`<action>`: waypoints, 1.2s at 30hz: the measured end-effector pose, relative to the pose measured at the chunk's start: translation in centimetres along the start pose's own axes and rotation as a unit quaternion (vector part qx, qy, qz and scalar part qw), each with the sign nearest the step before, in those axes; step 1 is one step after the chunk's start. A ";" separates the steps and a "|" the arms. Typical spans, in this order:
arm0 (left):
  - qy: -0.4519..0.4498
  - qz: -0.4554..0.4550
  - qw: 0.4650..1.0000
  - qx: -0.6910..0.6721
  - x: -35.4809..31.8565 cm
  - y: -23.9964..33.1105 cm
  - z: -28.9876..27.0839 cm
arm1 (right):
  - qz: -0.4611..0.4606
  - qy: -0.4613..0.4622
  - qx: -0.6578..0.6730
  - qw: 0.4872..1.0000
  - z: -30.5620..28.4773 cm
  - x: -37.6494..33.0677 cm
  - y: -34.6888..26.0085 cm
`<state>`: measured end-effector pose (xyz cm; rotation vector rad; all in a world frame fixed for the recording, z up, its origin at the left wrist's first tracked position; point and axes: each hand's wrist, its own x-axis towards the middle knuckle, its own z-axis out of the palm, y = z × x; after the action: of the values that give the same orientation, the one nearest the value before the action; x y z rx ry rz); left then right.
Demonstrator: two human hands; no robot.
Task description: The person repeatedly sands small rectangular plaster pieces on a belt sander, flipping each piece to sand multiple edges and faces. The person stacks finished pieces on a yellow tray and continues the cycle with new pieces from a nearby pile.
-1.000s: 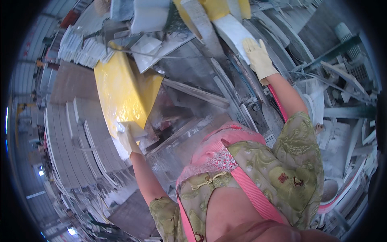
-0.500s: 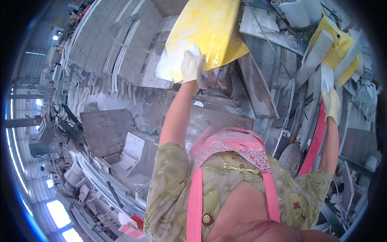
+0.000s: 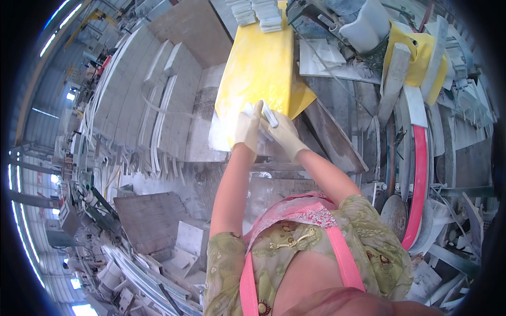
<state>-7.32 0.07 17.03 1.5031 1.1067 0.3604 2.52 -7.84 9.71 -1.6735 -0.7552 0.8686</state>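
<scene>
Both my hands wear pale cream gloves and are close together at the near end of a yellow plastic sheet [image 3: 258,63], which drapes over a long raised surface. My left hand [image 3: 245,131] is closed on a white piece, partly lost in glare. Beside it, my right hand [image 3: 283,132] grips a narrow white strip [image 3: 270,114], tilted on edge. The two hands nearly touch, and their lower fingers are hidden. Stacks of thin white strips [image 3: 267,17] lie at the sheet's far end.
At right, a white slab [image 3: 415,107] lies at the end of a long red strip [image 3: 418,184]. Another yellow sheet [image 3: 416,58] hangs behind it. Grey boards [image 3: 118,84] stand stacked at left. A brown board [image 3: 334,134] leans right of my hands.
My right hand has come from the white slab by the red strip to beside my left hand, now with a white strip. The view has shifted, showing the stacks at the far end.
</scene>
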 end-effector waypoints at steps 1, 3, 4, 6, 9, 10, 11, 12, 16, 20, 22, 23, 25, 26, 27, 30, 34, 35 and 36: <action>-0.035 -0.003 0.998 -0.047 0.0 -0.2 -0.1 | -0.028 -0.064 0.044 0.997 -0.7 -0.4 0.3; 0.072 0.026 0.997 0.013 0.9 -1.4 0.8 | -0.056 -0.135 0.087 0.985 -1.8 -1.0 0.6; 0.128 0.068 0.988 0.056 1.1 -2.5 1.3 | -0.122 -0.164 0.064 0.977 -2.5 -1.7 0.9; 0.105 0.151 0.979 0.086 2.8 -4.2 2.4 | -0.151 -0.151 -0.010 0.977 -4.7 -3.2 2.0; 0.189 0.106 0.966 0.143 5.1 -5.1 3.1 | -0.226 -0.049 -0.184 0.955 -11.0 -4.5 4.4; 0.182 0.093 0.972 0.117 5.1 -5.2 3.3 | -0.211 0.003 -0.201 0.957 -14.5 -4.2 5.2; 0.158 0.046 0.985 0.060 4.8 -5.0 3.2 | -0.221 0.056 -0.210 0.951 -18.4 -3.8 6.1; 0.135 0.051 0.987 0.071 4.1 -4.8 3.1 | -0.206 0.175 -0.256 0.928 -22.1 -4.4 7.4; 0.131 0.039 0.987 0.081 1.4 -3.3 3.5 | -0.100 0.436 -0.394 0.803 -38.0 -6.7 12.1; 0.138 0.028 0.985 0.096 1.3 -2.6 3.7 | 0.171 0.472 -0.468 0.728 -46.3 -7.4 14.2; 0.142 0.041 0.982 0.115 1.9 -2.7 3.6 | 0.204 0.482 -0.445 0.727 -47.8 -6.5 14.3; 0.143 0.043 0.982 0.115 2.1 -2.8 3.6 | 0.222 0.483 -0.433 0.728 -47.9 -5.9 14.3; 0.147 0.052 0.982 0.111 2.1 -3.0 3.5 | 0.238 0.477 -0.414 0.738 -47.8 -4.5 14.6; 0.147 0.062 0.981 0.107 1.8 -3.1 3.5 | 0.232 0.492 -0.418 0.728 -47.6 -4.1 14.9; 0.143 0.071 0.982 0.103 1.6 -3.0 3.7 | 0.235 0.498 -0.427 0.717 -47.5 -3.8 15.4; 0.126 0.069 0.985 0.098 0.7 -2.8 4.0 | 0.217 0.501 -0.460 0.700 -46.9 -4.1 16.8; 0.118 0.046 0.988 0.093 0.5 -2.3 4.2 | 0.188 0.453 -0.449 0.747 -46.8 -7.6 17.1; 0.125 0.048 0.987 0.093 0.5 -2.2 4.2 | 0.189 0.444 -0.458 0.746 -46.2 -9.0 17.0; 0.132 0.049 0.986 0.093 0.5 -2.1 4.3 | 0.191 0.435 -0.468 0.745 -45.7 -10.5 16.8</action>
<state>-4.77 -2.39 13.75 1.7133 1.3072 0.5494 36.39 -43.85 3.50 -2.8611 -0.1235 -0.2348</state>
